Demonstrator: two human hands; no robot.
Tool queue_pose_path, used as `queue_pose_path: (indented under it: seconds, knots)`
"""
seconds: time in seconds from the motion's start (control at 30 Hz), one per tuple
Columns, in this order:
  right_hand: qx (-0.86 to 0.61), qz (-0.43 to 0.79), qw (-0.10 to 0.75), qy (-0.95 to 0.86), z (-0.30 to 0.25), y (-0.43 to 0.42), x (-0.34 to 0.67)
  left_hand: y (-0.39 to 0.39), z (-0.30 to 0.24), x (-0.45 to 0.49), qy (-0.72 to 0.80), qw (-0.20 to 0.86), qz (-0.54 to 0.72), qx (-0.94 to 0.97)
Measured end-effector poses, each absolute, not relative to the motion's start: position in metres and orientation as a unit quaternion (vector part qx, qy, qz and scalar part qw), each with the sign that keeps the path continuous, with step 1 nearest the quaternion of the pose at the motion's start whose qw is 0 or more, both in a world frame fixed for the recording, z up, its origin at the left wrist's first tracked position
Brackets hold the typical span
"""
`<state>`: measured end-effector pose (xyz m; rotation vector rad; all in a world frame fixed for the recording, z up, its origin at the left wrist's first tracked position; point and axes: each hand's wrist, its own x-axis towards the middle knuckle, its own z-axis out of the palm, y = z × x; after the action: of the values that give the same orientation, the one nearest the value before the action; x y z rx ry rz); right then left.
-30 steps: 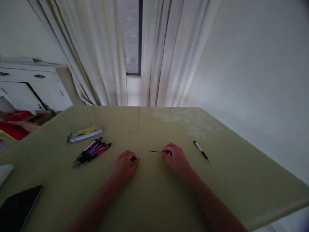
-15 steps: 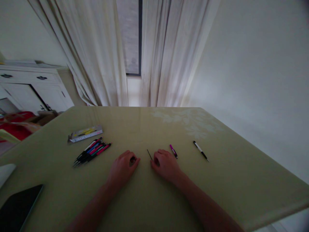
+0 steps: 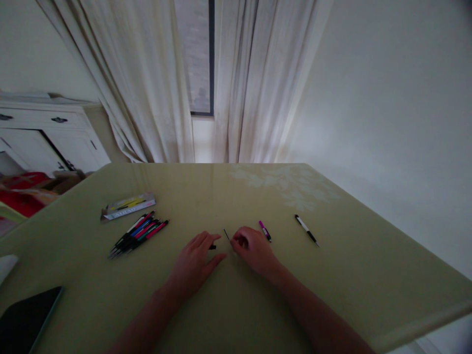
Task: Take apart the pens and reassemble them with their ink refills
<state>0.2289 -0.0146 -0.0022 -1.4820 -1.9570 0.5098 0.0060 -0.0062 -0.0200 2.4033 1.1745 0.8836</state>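
My left hand (image 3: 194,255) is at the middle of the table, thumb and index finger spread. A short black piece (image 3: 213,247), apparently a pen part, juts from under its fingers, which hide the rest. Close by, my right hand (image 3: 254,250) is closed in a pinch on a thin dark rod like a pen refill (image 3: 226,234), its free end slanting up and left. Just beyond the right hand lies a short purple and black pen part (image 3: 264,231). Farther right is a white and black pen (image 3: 307,230).
On the left, a pile of several coloured pens (image 3: 138,235) lies before an open pen box (image 3: 129,205). A dark tablet-like device (image 3: 29,317) rests at the near left of the table (image 3: 206,191). Behind are curtains (image 3: 147,88); a wall (image 3: 398,123) stands on the right.
My left thumb and index finger have parted from their pinch, and the hand has shifted slightly right, showing the black piece. My right hand keeps its pinch on the refill.
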Motion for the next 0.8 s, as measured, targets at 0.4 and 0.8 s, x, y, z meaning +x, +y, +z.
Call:
queue_pose_path:
  seconds: [0.4, 0.8]
  knots:
    - [-0.632, 0.079, 0.263, -0.725, -0.011, -0.007, 0.239, -0.007, -0.018, 0.008, 0.409, 0.187, 0.291, 0.844]
    - [-0.396, 0.103, 0.489, -0.77, 0.117, -0.108, 0.209, -0.001, -0.025, 0.007, 0.411, 0.206, 0.293, 0.838]
